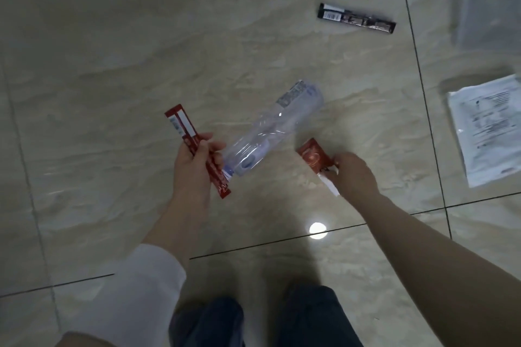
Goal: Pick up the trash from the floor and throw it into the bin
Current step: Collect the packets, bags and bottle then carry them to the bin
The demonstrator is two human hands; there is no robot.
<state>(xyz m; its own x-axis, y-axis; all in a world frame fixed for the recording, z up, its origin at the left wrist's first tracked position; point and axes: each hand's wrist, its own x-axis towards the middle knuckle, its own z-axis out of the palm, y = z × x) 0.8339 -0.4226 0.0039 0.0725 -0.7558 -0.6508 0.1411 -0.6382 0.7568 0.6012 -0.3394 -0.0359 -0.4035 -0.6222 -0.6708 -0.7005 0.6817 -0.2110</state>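
I look down on a floor [112, 65] of pale glossy tiles with dark grout lines, a round light reflected near my feet. At the upper right edge a large clear plastic sheet [490, 0] lies blurred against the tiles. Below it, at the right edge, a white printed plastic bag [490, 132] lies flat.

In the middle, a clear plastic bottle [276, 127] points up and right, its neck end in my left hand [194, 166]. That hand is clenched around both the bottle neck and a long red wrapper [194, 149], which sticks out above and below the fist. I cannot tell whether the bottle's far end touches the floor.

My right hand [355, 175] is low by the floor, fingers closed on a small red packet [314, 156] with a white torn end; the packet sits just right of the bottle. Whether it is lifted off the tile I cannot tell.

Well apart, further up, a black wrapper [356, 18] lies flat on the floor, untouched. No bin shows in this view.
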